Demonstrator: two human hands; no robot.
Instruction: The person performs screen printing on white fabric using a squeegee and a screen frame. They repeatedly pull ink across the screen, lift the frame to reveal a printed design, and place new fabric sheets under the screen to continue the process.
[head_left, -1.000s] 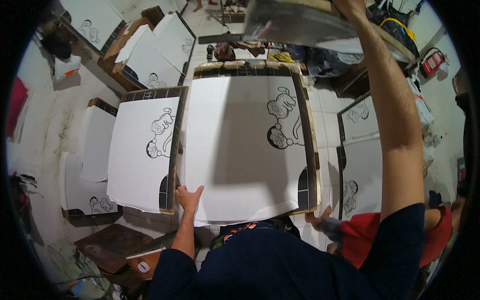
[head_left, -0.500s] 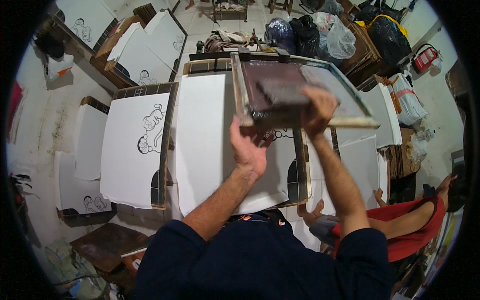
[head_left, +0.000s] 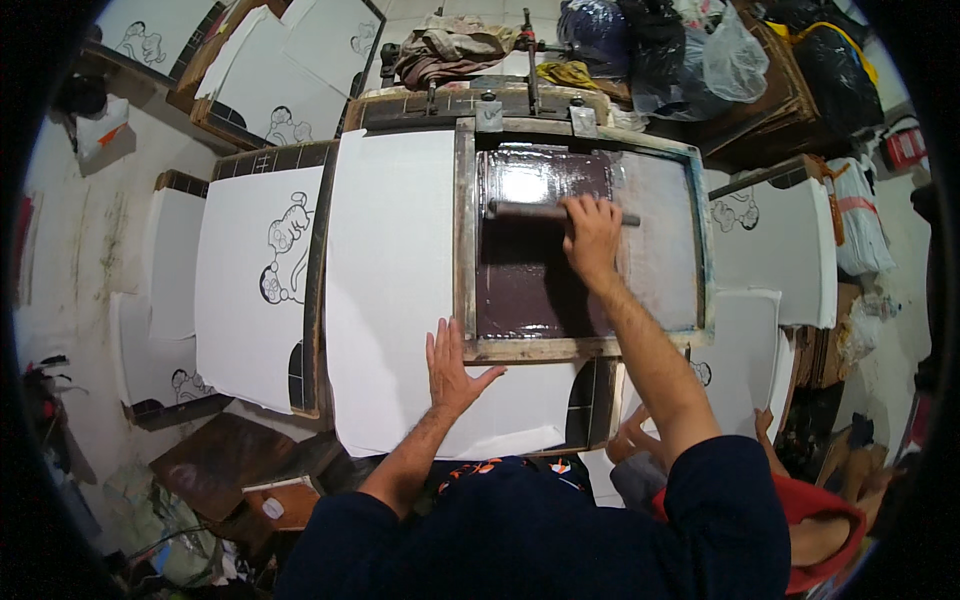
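Note:
A wooden-framed screen (head_left: 464, 240) with glossy dark maroon ink (head_left: 535, 305) and a pale right side lies over white paper (head_left: 390, 240) on the centre board, held at its back edge by two metal clamps (head_left: 488, 116). My right hand (head_left: 592, 235) grips the bar of a dark squeegee (head_left: 525, 210) lying across the upper part of the ink. My left hand (head_left: 452, 362), fingers spread and thumb out, rests at the screen's lower-left corner and on the paper beside it.
Boards with printed line drawings stand left (head_left: 240, 230), behind-left (head_left: 300, 70) and right (head_left: 770, 240). Bundled cloths (head_left: 450, 55) and plastic bags (head_left: 735, 55) lie at the back. A person in red (head_left: 830, 530) is close at lower right; brown boards (head_left: 215, 465) lie lower left.
The raised screen has come down onto the centre board, covering its printed drawing. My right hand has come down to the squeegee; my left hand has moved up to the screen's corner.

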